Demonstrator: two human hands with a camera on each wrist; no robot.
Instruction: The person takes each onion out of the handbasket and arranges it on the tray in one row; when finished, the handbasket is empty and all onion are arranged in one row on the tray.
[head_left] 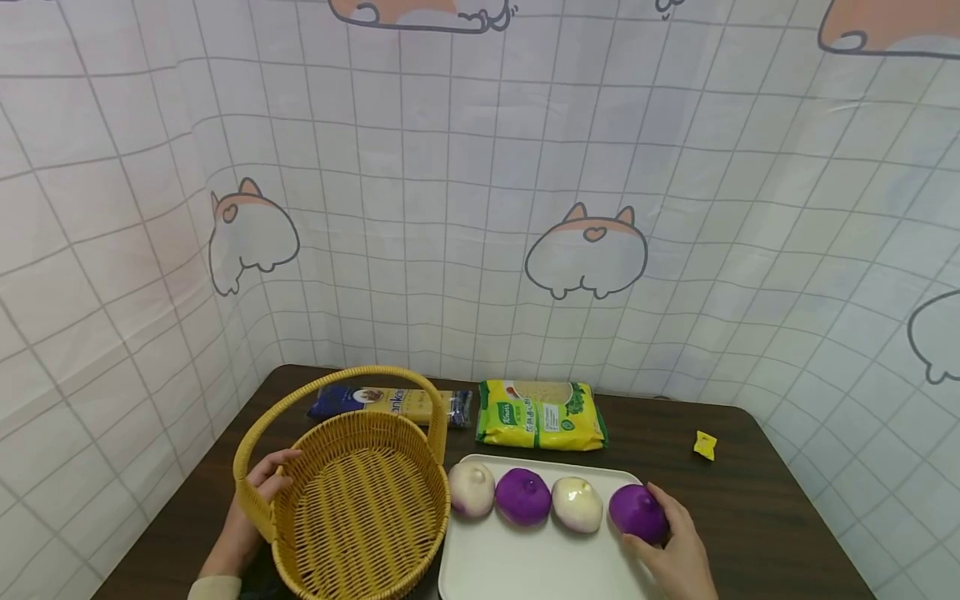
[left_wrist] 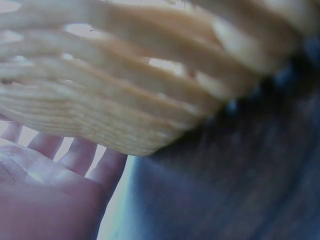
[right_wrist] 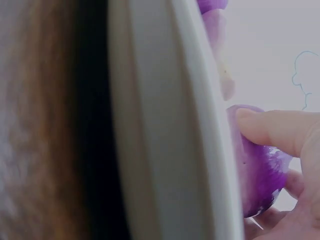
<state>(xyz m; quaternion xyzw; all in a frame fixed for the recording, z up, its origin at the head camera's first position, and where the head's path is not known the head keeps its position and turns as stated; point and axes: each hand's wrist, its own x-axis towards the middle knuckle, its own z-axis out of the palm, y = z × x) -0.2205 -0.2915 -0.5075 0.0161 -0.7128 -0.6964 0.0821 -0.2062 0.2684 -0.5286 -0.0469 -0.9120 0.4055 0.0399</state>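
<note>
A yellow wicker basket [head_left: 367, 525] with a tall hoop handle stands at the left. My left hand [head_left: 258, 496] holds its left rim beside the foot of the handle, fingertips over the edge; in the left wrist view the palm [left_wrist: 45, 195] faces the woven wall [left_wrist: 100, 100]. At the right side of a white tray [head_left: 540, 558], my right hand [head_left: 678, 554] grips a purple onion [head_left: 636, 512] between thumb and fingers. Along the tray's back lie a whitish onion [head_left: 471, 490], another purple onion [head_left: 522, 497] and a cream-coloured one [head_left: 577, 504].
Behind the tray lies a yellow-green Knorr bag [head_left: 540, 417]. A blue and yellow pasta packet [head_left: 405, 404] sits behind the basket, partly covered by its handle. A small yellow wrapped piece [head_left: 705, 445] is at the right of the dark table [head_left: 757, 517]. A patterned curtain [head_left: 465, 208] surrounds the table.
</note>
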